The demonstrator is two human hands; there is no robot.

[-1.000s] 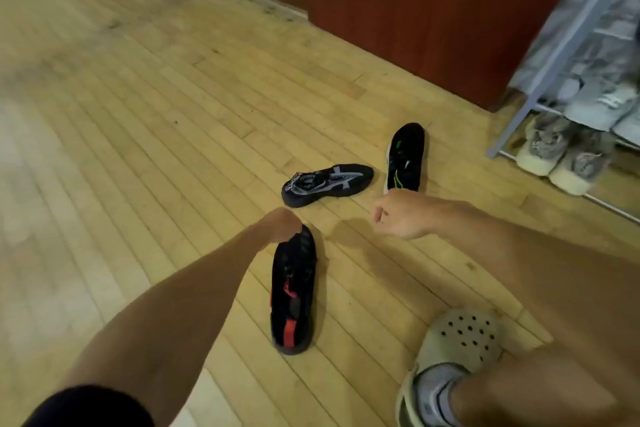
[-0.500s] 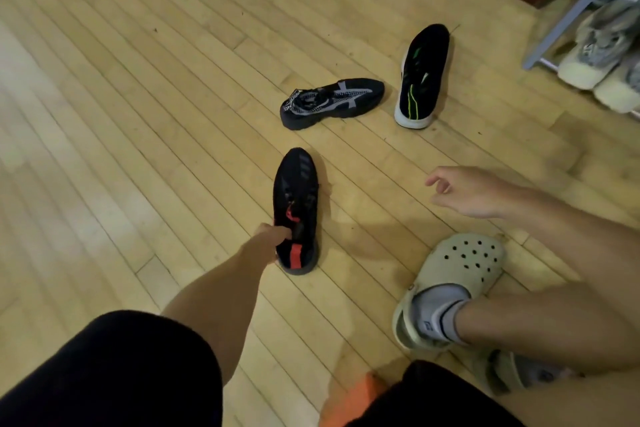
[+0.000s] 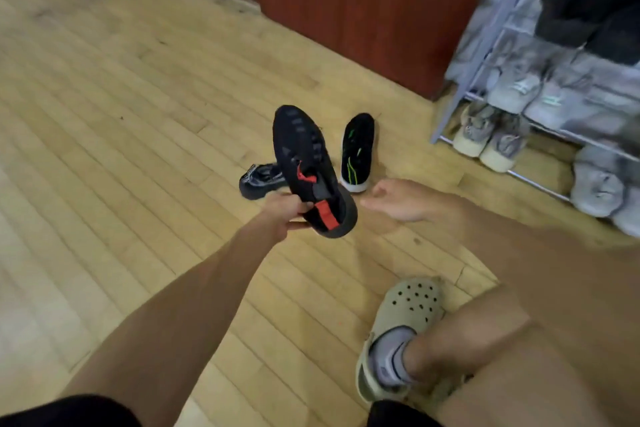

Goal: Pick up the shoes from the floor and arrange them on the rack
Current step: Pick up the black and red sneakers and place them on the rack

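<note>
A black shoe with red trim (image 3: 310, 166) hangs in the air above the wooden floor (image 3: 121, 149), toe pointing up and away, heel low. The left hand (image 3: 284, 213) holds it by the heel end, its grip clamped on the rim beside the red heel tab. Just behind the held shoe, partly hidden by it, a black and grey shoe (image 3: 258, 180) lies on the floor. Just to the right of the held shoe, a black shoe with green stripes (image 3: 356, 152) lies on the floor with its toe pointing away. The right hand (image 3: 398, 199) hovers near the held shoe's heel, on its right, palm up, grip spread apart and holding nothing.

Well to the right of the held shoe stands the rack (image 3: 485, 55), a pale metal frame with wire shelves. Grey and cream shoes sit on its lower shelves and dark ones higher up; this part is blurred, so free spaces are hard to judge. Below the held shoe, nearer the wearer, a foot in a beige clog (image 3: 405, 315) is planted on the floor.

The step in hand looks like carrying this shoe to the rack. A one-point hold at the heel lets the toe swing, so the free right hand would do well to support the sole, or to gather a second shoe. Setting it down sole flat in an open gap should keep neighbouring shoes undisturbed.
</note>
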